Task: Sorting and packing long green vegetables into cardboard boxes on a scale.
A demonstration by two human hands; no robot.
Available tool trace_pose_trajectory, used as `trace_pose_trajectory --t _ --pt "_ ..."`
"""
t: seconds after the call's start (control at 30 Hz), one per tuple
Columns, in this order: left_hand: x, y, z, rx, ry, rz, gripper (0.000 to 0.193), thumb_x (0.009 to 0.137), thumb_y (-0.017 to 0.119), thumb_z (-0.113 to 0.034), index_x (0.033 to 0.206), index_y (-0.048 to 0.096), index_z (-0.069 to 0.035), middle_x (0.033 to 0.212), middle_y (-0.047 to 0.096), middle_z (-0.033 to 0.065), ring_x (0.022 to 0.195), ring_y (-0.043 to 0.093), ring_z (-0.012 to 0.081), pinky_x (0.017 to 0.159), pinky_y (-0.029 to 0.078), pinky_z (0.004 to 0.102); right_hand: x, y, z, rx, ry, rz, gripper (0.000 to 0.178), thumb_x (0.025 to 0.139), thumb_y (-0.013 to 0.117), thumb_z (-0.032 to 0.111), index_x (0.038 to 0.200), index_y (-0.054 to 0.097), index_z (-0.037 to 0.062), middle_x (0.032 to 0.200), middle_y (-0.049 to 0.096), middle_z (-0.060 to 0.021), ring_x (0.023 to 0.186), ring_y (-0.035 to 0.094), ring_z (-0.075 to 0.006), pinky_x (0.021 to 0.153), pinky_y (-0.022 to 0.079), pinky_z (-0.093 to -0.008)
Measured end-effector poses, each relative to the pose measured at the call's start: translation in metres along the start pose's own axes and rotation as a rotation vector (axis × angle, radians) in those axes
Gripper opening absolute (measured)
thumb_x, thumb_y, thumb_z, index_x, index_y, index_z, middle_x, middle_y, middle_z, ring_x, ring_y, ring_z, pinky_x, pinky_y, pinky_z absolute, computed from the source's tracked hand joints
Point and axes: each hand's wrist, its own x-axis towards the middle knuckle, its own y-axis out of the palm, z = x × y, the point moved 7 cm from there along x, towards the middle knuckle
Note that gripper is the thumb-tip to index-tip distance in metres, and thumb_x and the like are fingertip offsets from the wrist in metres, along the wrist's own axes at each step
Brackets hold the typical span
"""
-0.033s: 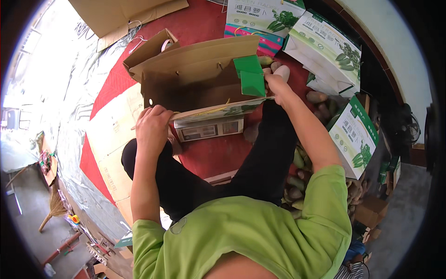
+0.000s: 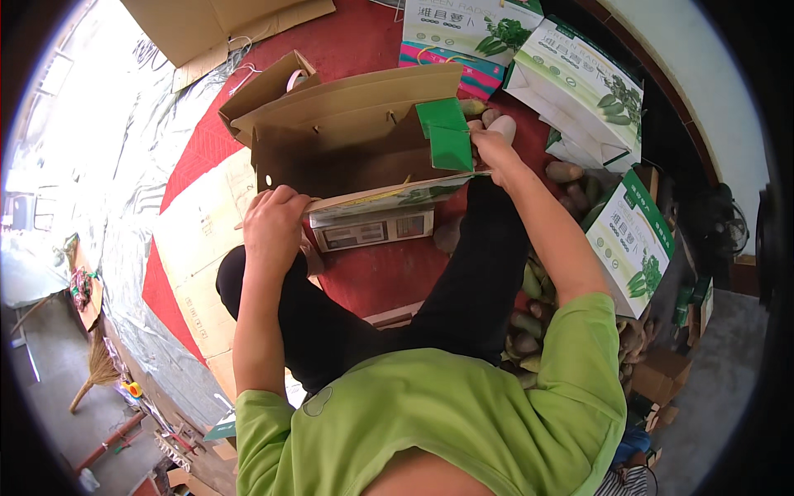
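Observation:
An open cardboard box point(image 2: 347, 159), brown inside with a printed outer side, lies in front of me across a white digital scale point(image 2: 376, 229). My left hand point(image 2: 275, 217) is closed round its near left corner, fingers over the edge. At the right end my right hand point(image 2: 494, 149) grips the box wall beside a folded green flap point(image 2: 449, 136); its fingertips are partly hidden. No contents show inside the box. Just beyond my right hand lie a few radishes point(image 2: 504, 128).
Printed white-and-green boxes point(image 2: 583, 87) stand at the back right, and another box point(image 2: 630, 244) leans nearer. Radishes point(image 2: 526, 331) are heaped beside my right leg. Flattened cardboard point(image 2: 198, 273) lies to the left on the red floor covering point(image 2: 372, 285). A small open carton point(image 2: 269, 87) sits behind the box.

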Motion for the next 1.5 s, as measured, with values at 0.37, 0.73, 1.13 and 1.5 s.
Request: trace_pose_trajectory --t 0.37,0.73,1.13,1.5 --pt "0.008 0.015 -0.011 0.108 -0.061 0.139 0.017 0.074 0.06 -0.006 0.087 0.069 -0.011 0.083 0.058 0.0038 0.088 0.061 0.0236 0.078 0.05 0.0372 -0.046 -0.004 0.081 -0.656 -0.654 -0.186 0.02 0.086 0.063 0.024 0.098 0.064 0.0078 0.088 0.066 -0.008 0.08 0.065 -0.0231 0.067 0.051 -0.0378" --pt "0.008 0.018 -0.008 0.041 -0.137 0.22 0.02 0.079 0.056 -0.005 0.092 0.071 -0.011 0.088 0.065 0.0077 0.089 0.063 0.0298 0.081 0.049 0.0404 -0.054 0.115 0.082 -1.868 -0.62 0.282 0.022 0.081 0.067 0.029 0.094 0.073 0.0125 0.099 0.068 -0.0043 0.105 0.06 -0.0223 0.081 0.049 -0.0368" --pt "0.004 0.015 -0.009 0.044 -0.14 0.157 0.02 0.078 0.057 -0.007 0.09 0.071 -0.013 0.092 0.068 0.0055 0.09 0.065 0.0267 0.085 0.049 0.0397 -0.055 -0.011 0.075 -1.416 -0.764 -0.137 0.043 0.071 0.071 0.008 0.113 0.06 0.0087 0.126 0.051 -0.0081 0.108 0.052 -0.0304 0.086 0.049 -0.0431" --pt "0.001 0.02 -0.006 0.068 -0.179 0.137 0.023 0.081 0.054 -0.006 0.097 0.069 -0.014 0.094 0.067 0.0057 0.089 0.064 0.0293 0.08 0.049 0.04 -0.065 -0.016 0.076 -1.102 -0.965 -0.193 0.045 0.078 0.068 0.016 0.122 0.056 0.0125 0.126 0.055 -0.0104 0.116 0.052 -0.0339 0.092 0.046 -0.0431"
